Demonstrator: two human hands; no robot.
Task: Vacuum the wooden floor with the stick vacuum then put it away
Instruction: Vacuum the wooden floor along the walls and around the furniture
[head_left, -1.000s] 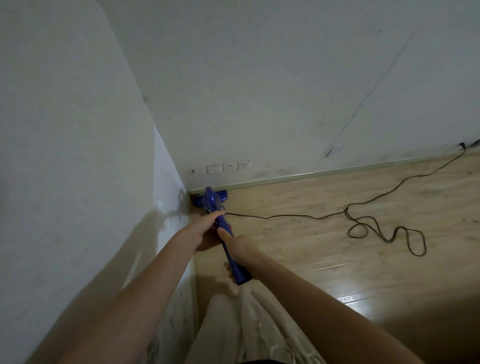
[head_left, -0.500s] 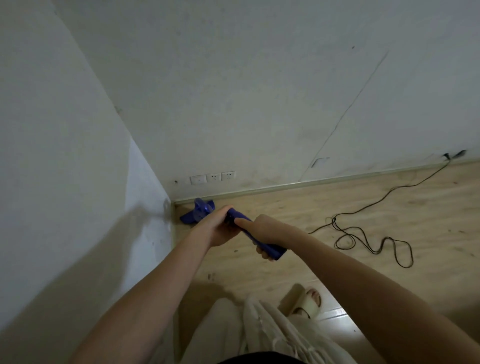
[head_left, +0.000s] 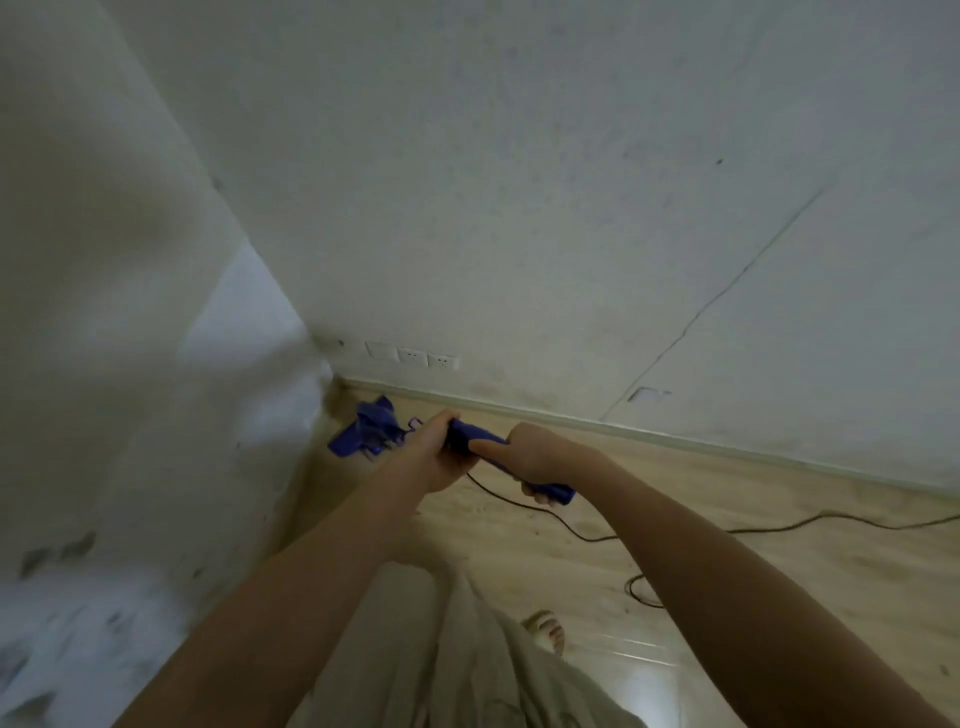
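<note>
Blue plastic fills both our hands: we hold the stick vacuum (head_left: 470, 447) by its handle, our left hand (head_left: 434, 454) curled round the forward part and our right hand (head_left: 530, 452) wrapped round the rear grip, whose end pokes out below the fingers. Compared with half a second ago, our view has swung left and tilted, so the skirting now slants down to the right and most of the looped black cord (head_left: 587, 535) has slid out past the right edge; only a stretch of it trails across the wooden floor (head_left: 701, 499) beneath our right forearm. The hands sit much where they did, close together in front of us.

The vacuum's long axis runs from near right to far left, its handle end toward us and its floor head (head_left: 363, 431) pointing into the corner where the two white walls (head_left: 519, 182) meet. That head lies at the foot of the left wall, blurred. Three wall sockets (head_left: 413, 356) sit just above the skirting beyond it. Our sandalled foot (head_left: 545, 629) shows below, beside pale trousers.
</note>
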